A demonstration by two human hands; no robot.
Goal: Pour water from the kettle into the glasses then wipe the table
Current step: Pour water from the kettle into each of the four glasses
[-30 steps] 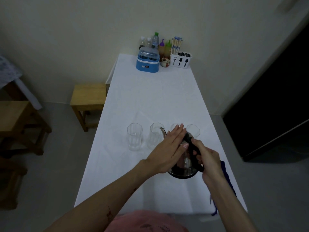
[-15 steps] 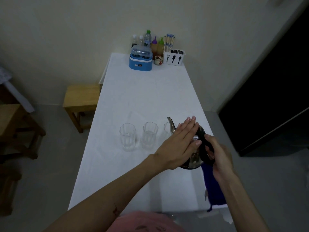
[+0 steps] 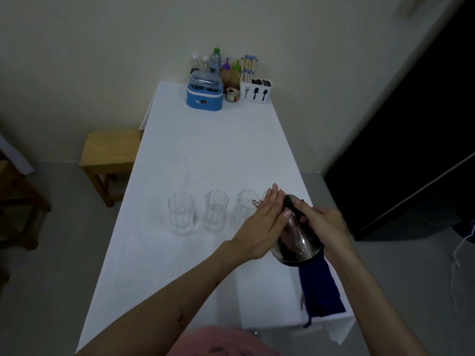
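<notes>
A steel kettle (image 3: pixel 295 245) with a black handle hangs tilted forward above the white table (image 3: pixel 205 155), its spout at the rim of the third glass (image 3: pixel 244 209). My right hand (image 3: pixel 323 227) grips the handle. My left hand (image 3: pixel 262 224) lies flat with straight fingers against the kettle's lid and side. Two more clear glasses (image 3: pixel 180 213) (image 3: pixel 216 210) stand in a row to the left. A further glass is almost hidden behind my left fingers. A dark blue cloth (image 3: pixel 318 291) lies on the table's near right corner, under the kettle.
At the table's far end stand a blue container (image 3: pixel 204 95), several bottles (image 3: pixel 223 68), a small jar (image 3: pixel 232 94) and a white cutlery holder (image 3: pixel 255 91) with chopsticks. A wooden stool (image 3: pixel 110 155) is left of the table. A dark doorway (image 3: pixel 424 137) is on the right.
The kettle has been lifted off the table and tipped forward, its spout swinging down toward the third glass. Both hands stayed on it. The blue cloth beneath has come into view.
</notes>
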